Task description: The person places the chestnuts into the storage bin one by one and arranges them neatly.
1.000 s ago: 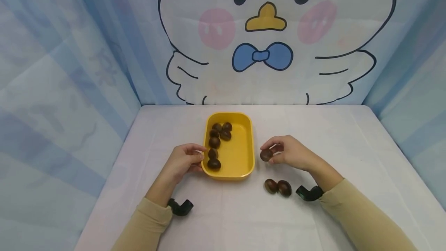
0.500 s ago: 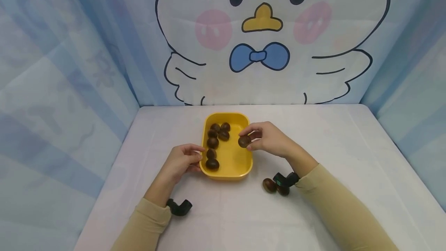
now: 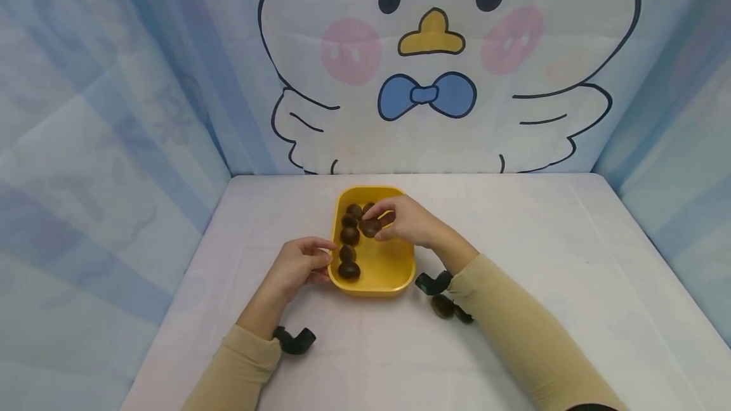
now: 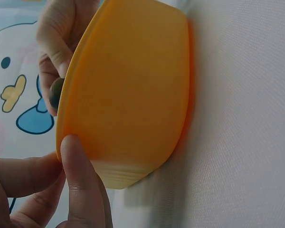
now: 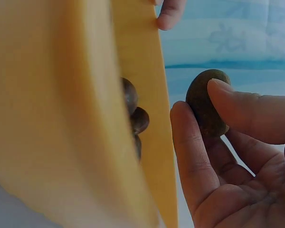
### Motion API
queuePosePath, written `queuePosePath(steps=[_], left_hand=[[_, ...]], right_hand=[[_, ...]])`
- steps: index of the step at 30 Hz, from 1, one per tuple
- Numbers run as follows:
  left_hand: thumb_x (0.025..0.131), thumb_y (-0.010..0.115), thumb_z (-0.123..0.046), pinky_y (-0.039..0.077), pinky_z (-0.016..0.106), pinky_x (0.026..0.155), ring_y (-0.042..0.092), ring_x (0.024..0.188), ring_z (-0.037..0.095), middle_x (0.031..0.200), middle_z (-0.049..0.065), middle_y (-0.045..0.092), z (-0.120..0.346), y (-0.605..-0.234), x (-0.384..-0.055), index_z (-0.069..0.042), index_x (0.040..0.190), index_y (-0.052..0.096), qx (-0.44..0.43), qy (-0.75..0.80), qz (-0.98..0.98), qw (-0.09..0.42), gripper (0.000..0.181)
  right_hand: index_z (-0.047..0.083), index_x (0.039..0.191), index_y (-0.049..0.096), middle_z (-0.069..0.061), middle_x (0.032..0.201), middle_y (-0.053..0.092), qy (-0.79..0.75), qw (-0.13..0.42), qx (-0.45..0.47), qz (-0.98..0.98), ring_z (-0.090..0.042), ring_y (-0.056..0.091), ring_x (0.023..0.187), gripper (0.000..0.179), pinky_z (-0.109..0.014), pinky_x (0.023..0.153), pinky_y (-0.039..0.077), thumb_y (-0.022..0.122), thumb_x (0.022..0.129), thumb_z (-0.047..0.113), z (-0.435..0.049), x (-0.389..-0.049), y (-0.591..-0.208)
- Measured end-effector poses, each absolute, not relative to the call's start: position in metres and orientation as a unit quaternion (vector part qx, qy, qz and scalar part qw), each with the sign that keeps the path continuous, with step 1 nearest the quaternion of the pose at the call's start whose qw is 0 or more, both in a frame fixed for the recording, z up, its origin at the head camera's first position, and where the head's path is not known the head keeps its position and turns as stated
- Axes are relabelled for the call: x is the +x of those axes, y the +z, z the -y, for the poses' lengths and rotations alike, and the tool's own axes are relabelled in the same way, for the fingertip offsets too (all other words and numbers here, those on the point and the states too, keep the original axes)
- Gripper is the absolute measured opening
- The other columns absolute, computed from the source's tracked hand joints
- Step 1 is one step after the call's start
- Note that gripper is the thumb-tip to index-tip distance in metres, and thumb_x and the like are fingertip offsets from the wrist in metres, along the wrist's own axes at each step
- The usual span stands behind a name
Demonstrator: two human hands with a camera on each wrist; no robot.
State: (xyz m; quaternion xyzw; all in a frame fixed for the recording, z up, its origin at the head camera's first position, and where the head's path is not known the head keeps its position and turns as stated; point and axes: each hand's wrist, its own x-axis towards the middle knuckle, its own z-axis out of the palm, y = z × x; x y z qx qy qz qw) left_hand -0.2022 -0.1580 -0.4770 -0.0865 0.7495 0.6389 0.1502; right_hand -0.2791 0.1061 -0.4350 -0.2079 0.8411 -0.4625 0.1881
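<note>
A yellow plastic box [image 3: 385, 269] stands on the table with several dark brown oval fruits [image 3: 350, 236] along its left side. My left hand [image 3: 297, 265] pinches its left rim; in the left wrist view the thumb [image 4: 76, 161] presses the outside wall [image 4: 133, 85]. Over the box, my right hand [image 3: 412, 221] holds another dark brown fruit [image 3: 370, 228] between thumb and fingers. The right wrist view shows this fruit [image 5: 204, 107] raised above the box's rim, with several others inside. The box's far right corner is hidden behind the right hand.
Two more brown fruits [image 3: 442, 306] lie on the white-covered table right of the box, partly hidden by the right sleeve and its black wrist mount [image 3: 434, 283]. A printed cloth [image 3: 428, 144] hangs behind the table.
The right hand has carried its fruit leftward from beside the box, across the right rim, to over the fruits inside. The left hand has stayed at the box's left rim.
</note>
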Motion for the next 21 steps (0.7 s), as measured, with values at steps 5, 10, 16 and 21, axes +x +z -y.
queuePosePath(steps=[5, 10, 16, 21], left_hand=[[0.098, 0.069, -0.002, 0.064, 0.025, 0.064, 0.068, 0.068, 0.015, 0.099, 0.012, 0.071, 0.158, -0.479, -0.202, 0.0, 0.127, 0.073, -0.083, 0.644, -0.746, 0.149, 0.03], [0.098, 0.069, -0.001, 0.064, 0.025, 0.062, 0.067, 0.067, 0.015, 0.098, 0.012, 0.071, 0.158, -0.48, -0.203, 0.0, 0.126, 0.073, -0.087, 0.647, -0.743, 0.148, 0.029], [0.098, 0.069, 0.0, 0.064, 0.025, 0.061, 0.067, 0.066, 0.014, 0.099, 0.013, 0.072, 0.157, -0.48, -0.204, 0.001, 0.126, 0.073, -0.086, 0.652, -0.739, 0.148, 0.028], [0.098, 0.069, 0.0, 0.064, 0.025, 0.062, 0.066, 0.067, 0.015, 0.101, 0.013, 0.072, 0.157, -0.478, -0.203, 0.0, 0.126, 0.074, -0.09, 0.648, -0.742, 0.147, 0.028]], right_hand=[[0.016, 0.122, 0.079, -0.004, 0.127, 0.074, -0.453, 0.19, -0.218, -0.843, -0.024, 0.07, 0.112, 0.037, -0.04, 0.101, 0.063, 0.081, 0.089, 0.0, -0.097, -0.284, -0.441], [0.018, 0.119, 0.079, -0.004, 0.127, 0.073, -0.438, 0.199, -0.208, -0.852, -0.025, 0.069, 0.109, 0.035, -0.041, 0.103, 0.063, 0.082, 0.089, 0.0, -0.095, -0.288, -0.445], [0.015, 0.119, 0.079, -0.005, 0.122, 0.075, -0.397, 0.195, -0.224, -0.869, -0.023, 0.071, 0.104, 0.035, -0.038, 0.099, 0.064, 0.083, 0.088, -0.001, -0.092, -0.291, -0.45], [0.016, 0.115, 0.08, -0.003, 0.113, 0.077, -0.348, 0.175, -0.23, -0.892, -0.018, 0.07, 0.096, 0.035, -0.033, 0.091, 0.063, 0.085, 0.085, -0.001, -0.086, -0.292, -0.453]])
